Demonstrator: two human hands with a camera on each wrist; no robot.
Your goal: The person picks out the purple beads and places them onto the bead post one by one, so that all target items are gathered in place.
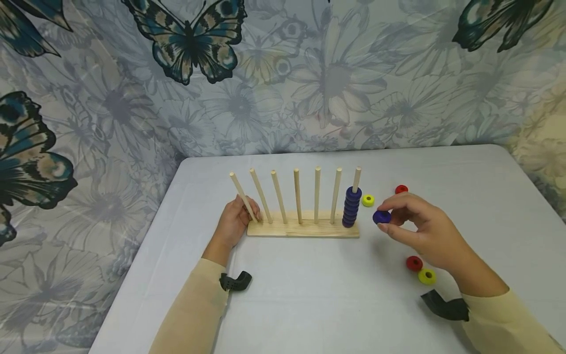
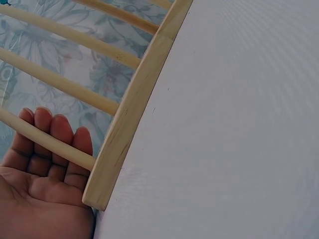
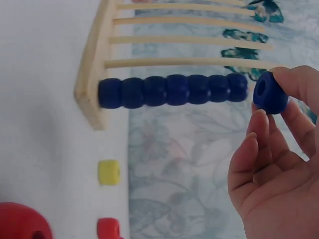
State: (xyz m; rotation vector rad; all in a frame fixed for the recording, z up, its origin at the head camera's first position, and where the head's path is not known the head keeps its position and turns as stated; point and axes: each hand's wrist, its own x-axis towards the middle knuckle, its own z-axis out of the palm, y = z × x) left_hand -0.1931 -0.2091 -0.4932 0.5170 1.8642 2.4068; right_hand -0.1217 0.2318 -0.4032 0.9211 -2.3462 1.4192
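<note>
Between thumb and fingertips my right hand (image 1: 420, 223) pinches a dark blue bead (image 1: 382, 217), its hole showing in the right wrist view. The bead is above the table, right of the rightmost peg. On that peg sits a stack of several blue beads (image 1: 351, 209), with the bare peg top above them. The peg stands on a wooden rack (image 1: 305, 230) with a row of upright pegs, the others bare. At the rack's left end my left hand (image 1: 233, 219) lies with relaxed, slightly bent fingers (image 2: 61, 132) behind the leftmost peg (image 2: 47, 142), palm toward it.
A yellow bead (image 1: 368, 200) lies just right of the blue stack, and a red bead (image 1: 401, 189) behind my right hand. Nearer the front are another red bead (image 1: 414, 263) and yellow bead (image 1: 427, 276). Patterned cloth (image 1: 287, 98) hangs behind the white table (image 1: 309, 295).
</note>
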